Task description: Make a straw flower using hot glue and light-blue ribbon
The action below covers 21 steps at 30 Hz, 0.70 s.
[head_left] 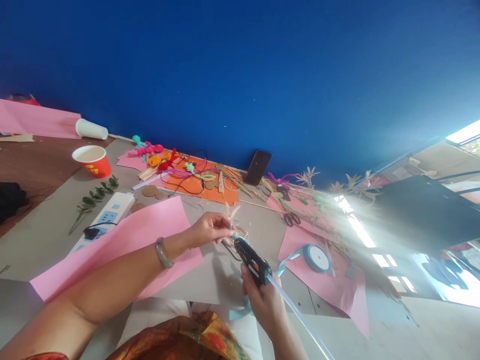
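My right hand (264,297) is wrapped round a black glue gun (253,260), and a long clear glue stick (300,315) sticks out of its rear. The gun's nozzle points up and left, at the fingertips of my left hand (212,229). Those fingers pinch the base of a small pale dried flower (231,214), close to the nozzle. Around that spot lie thin tan loops (242,232), partly hidden by the gun. Light blue ribbon runs from a spool (317,258) towards my right hand, and part of it hangs below the hand.
Pink paper (150,225) and a power strip (112,212) lie at left, near a red paper cup (93,161). Behind are orange paper (187,185), yarn pieces and a phone (257,167) leaning on the blue wall. Scissors (291,219) lie right of centre.
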{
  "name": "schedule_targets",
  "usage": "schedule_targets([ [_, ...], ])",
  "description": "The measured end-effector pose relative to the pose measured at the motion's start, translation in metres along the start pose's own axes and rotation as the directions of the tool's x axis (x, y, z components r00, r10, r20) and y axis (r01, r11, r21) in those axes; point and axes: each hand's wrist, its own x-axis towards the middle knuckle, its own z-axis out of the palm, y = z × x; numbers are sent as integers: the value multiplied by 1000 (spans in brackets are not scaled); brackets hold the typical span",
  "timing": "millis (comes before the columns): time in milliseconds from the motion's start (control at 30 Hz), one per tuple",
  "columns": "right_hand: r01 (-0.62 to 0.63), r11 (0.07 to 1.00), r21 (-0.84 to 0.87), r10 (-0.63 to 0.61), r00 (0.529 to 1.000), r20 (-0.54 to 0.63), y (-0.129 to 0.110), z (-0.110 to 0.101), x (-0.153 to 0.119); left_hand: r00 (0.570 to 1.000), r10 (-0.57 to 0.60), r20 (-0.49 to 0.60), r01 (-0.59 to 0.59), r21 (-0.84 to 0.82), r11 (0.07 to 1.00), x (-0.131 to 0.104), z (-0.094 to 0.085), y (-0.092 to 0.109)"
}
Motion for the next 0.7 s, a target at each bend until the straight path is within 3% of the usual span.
schedule_targets([
  [700, -3, 1000, 12, 3, 1000, 12, 0, -3, 2, 998, 56, 0, -56, 70, 996, 0, 1, -3],
])
